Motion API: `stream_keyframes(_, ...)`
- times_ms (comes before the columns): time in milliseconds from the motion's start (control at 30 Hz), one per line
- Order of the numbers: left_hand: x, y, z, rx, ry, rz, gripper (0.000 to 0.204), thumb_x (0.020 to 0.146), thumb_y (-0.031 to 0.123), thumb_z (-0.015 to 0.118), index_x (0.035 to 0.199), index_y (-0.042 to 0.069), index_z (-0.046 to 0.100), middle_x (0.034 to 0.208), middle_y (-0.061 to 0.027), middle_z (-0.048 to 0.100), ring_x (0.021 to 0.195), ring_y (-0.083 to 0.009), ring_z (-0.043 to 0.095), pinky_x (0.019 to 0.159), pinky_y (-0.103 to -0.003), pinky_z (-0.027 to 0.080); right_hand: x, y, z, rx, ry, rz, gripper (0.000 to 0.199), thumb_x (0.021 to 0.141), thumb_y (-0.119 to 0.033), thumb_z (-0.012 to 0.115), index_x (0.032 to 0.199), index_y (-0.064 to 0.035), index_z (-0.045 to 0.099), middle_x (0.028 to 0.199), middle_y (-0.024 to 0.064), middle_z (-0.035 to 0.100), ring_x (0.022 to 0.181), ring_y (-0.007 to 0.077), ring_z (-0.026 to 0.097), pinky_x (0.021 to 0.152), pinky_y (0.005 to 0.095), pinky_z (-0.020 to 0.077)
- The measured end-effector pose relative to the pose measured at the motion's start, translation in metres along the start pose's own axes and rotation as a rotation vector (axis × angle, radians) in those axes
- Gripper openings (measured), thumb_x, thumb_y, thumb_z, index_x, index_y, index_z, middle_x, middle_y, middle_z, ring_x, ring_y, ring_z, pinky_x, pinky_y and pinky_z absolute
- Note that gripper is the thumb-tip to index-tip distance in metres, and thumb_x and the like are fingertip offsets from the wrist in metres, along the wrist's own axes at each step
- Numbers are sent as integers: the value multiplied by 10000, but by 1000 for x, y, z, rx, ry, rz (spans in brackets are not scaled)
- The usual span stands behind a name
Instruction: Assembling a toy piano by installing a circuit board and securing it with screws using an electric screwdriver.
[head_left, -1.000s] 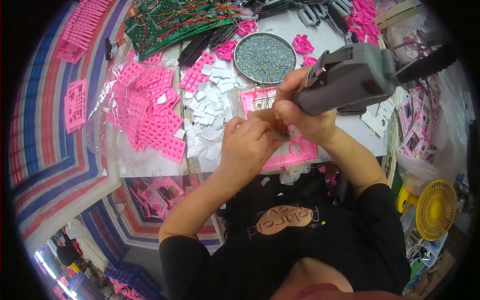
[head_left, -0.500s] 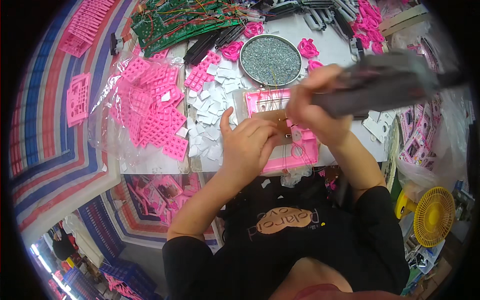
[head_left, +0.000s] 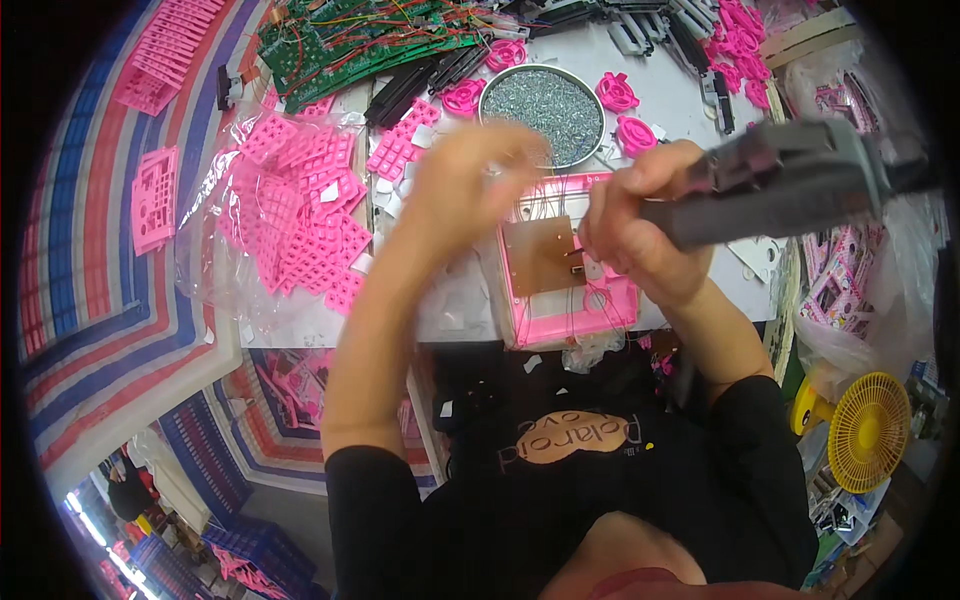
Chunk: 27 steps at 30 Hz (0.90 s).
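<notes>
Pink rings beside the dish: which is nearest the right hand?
The lowest ring, right of the dish, just beyond the right hand; the other three lie farther up.

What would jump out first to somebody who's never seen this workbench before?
Probably the bulky dark grey power tool in the right hand, looming at the right above the bench. Below and left of it sits a bright pink casing with a flat brown board on it. Farther out, pink grid-like parts are heaped at the left, and a yellow fan stands out at lower right.
</notes>
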<state>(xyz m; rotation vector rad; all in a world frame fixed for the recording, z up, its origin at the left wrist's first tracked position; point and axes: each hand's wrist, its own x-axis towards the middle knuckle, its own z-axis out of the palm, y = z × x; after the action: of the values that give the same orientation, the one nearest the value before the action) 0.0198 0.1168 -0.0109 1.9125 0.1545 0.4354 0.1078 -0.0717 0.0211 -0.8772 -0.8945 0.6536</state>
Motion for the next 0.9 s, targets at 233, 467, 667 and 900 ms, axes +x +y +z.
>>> stream_keyframes(233, 66, -46, 10, 1024, -28, 84, 147, 808, 281, 758, 911, 192, 815, 991, -52, 697, 1082, -275, 581, 931, -517, 358, -15, 13, 15, 5, -63, 117, 360, 945, -98, 711, 1159, -89, 423, 694, 33, 520, 566, 141, 514, 561, 323, 466)
stream_keyframes(467, 60, -61, 15, 987, 151, 193, 143, 830, 259, 701, 781, 137, 757, 879, -48, 700, 950, -267, 623, 884, -518, 363, -22, 16, 15, -257, -235, 109, 364, 906, -53, 737, 1113, -99, 442, 716, 65, 552, 623, 177, 561, 595, 378, 488)
stream_keyframes(667, 11, -15, -8, 646, 140, 181, 120, 816, 231, 718, 754, 132, 689, 828, -28, 684, 880, -242, 614, 888, -506, 342, -21, 10, 17, -451, -361, 57, 395, 859, 52, 742, 1117, -90, 480, 788, 115, 608, 662, 209, 610, 609, 352, 495)
stream_keyframes(900, -95, 8, 22, 473, 24, 195, 121, 799, 172, 777, 875, 160, 684, 831, 31, 664, 868, -202, 612, 933, -465, 313, -5, 7, 21, -35, -82, 32, 402, 948, -203, 741, 1193, -108, 438, 673, 27, 533, 548, 140, 509, 518, 323, 450)
